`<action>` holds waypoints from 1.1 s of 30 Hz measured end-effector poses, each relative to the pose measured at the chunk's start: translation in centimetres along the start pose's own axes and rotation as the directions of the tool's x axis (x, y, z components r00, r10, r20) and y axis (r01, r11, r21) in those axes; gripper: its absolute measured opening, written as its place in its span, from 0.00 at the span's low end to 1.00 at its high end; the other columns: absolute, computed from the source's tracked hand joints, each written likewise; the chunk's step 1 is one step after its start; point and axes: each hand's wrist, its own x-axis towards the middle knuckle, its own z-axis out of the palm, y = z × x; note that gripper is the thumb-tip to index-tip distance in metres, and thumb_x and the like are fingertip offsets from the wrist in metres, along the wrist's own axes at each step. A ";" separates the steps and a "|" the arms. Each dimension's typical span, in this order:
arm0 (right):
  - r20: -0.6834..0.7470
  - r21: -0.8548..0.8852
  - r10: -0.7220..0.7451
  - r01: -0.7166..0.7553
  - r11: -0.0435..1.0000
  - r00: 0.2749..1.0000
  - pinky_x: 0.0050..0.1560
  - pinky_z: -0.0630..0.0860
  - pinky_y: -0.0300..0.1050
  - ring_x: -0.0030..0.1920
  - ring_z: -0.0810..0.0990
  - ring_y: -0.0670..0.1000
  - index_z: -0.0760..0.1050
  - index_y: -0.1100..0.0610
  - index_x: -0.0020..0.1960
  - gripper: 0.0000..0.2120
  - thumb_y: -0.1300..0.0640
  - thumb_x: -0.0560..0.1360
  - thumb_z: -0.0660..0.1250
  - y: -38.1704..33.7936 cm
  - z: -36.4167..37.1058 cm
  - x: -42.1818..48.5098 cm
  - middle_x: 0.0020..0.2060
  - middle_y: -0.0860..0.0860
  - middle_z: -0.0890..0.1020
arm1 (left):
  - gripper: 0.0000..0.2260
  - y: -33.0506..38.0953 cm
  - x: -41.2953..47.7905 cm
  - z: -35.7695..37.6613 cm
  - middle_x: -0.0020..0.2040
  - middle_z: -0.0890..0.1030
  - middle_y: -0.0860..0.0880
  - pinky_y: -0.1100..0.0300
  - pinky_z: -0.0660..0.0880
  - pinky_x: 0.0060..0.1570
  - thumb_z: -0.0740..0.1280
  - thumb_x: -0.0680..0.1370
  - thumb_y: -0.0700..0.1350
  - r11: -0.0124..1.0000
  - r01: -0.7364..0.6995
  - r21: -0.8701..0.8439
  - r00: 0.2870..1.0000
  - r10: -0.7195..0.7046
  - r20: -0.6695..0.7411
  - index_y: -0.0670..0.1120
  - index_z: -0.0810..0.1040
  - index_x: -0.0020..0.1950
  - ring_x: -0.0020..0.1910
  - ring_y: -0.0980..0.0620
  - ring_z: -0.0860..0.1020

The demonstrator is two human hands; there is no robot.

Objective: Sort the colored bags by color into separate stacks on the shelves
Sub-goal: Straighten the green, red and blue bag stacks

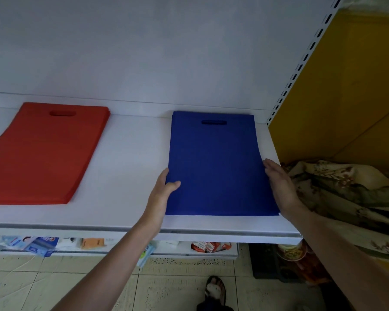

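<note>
A stack of blue bags (216,162) with a cut-out handle lies flat on the right part of the white shelf (130,167). A stack of red bags (43,153) lies on the shelf's left part, apart from the blue one. My left hand (164,189) grips the blue stack's left edge, thumb on top and fingers beneath. My right hand (279,185) presses flat against the stack's right edge with straight fingers.
A patterned cloth (346,194) is bunched to the right of the shelf, in front of a yellow panel (346,86). A slotted upright (301,63) bounds the shelf's right end. Packaged goods (38,244) sit on a lower shelf. A sandalled foot (215,290) stands on the tiled floor.
</note>
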 end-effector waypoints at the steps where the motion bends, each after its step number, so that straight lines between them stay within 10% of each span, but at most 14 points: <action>1: 0.010 0.034 0.024 -0.024 0.999 1.000 0.67 0.65 0.45 0.65 0.70 0.47 0.67 0.49 0.70 0.18 0.56 0.80 0.56 0.0 0.1 0.1 0.67 0.45 0.71 | 0.29 0.1 0.0 0.2 0.69 0.69 0.56 0.57 0.62 0.69 0.64 0.70 0.50 1.000 0.017 0.011 1.000 -0.017 -0.017 0.54 0.63 0.71 0.68 0.57 0.67; 13: 0.044 -0.162 -0.056 0.062 0.985 0.997 0.59 0.64 0.38 0.59 0.68 0.45 0.63 0.54 0.71 0.19 0.61 0.81 0.55 -2.4 0.8 1.7 0.61 0.46 0.69 | 0.33 1.2 1.7 1.0 0.77 0.43 0.54 0.62 0.49 0.68 0.61 0.78 0.52 0.882 0.005 0.471 0.999 -0.023 0.033 0.52 0.44 0.77 0.75 0.57 0.46; 33: 0.058 -0.395 -0.122 0.135 0.909 0.991 0.72 0.60 0.48 0.72 0.62 0.50 0.58 0.53 0.74 0.26 0.64 0.79 0.60 -1.4 1.2 3.9 0.72 0.49 0.63 | 0.22 1.6 3.1 1.1 0.58 0.73 0.64 0.64 0.71 0.54 0.62 0.77 0.45 0.982 -0.038 0.184 0.999 0.040 -0.006 0.56 0.61 0.70 0.57 0.61 0.74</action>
